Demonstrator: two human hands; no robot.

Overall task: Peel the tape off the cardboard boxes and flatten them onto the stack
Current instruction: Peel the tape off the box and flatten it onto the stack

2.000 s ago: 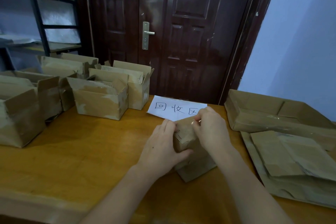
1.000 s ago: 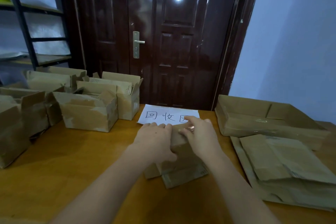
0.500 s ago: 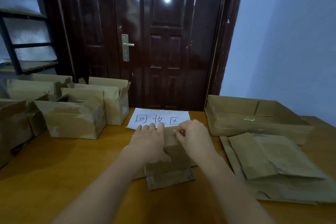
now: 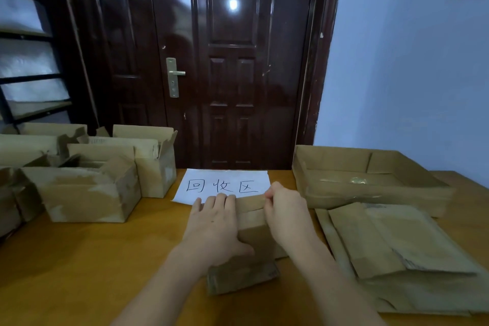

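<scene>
Now: small cardboard box (image 4: 254, 235) at table (image 4: 79, 272) centre, near paper sign (image 4: 225, 184). Left hand (image 4: 214, 230) presses it, fingers together; right hand (image 4: 287, 217) pinches tape at far edge. Peel low and slow, hold box firm.

left hand (image 4: 214, 230) lies flat on a small cardboard box (image 4: 251, 235) mid-table (image 4: 79, 272) — right hand (image 4: 287, 216) pinches at its far top edge. white paper sign (image 4: 225, 184) just behind. open boxes (image 4: 84, 193) on the left, flattened stack (image 4: 397, 254) w/ a shallow box (image 4: 370, 180) on the right.
</scene>
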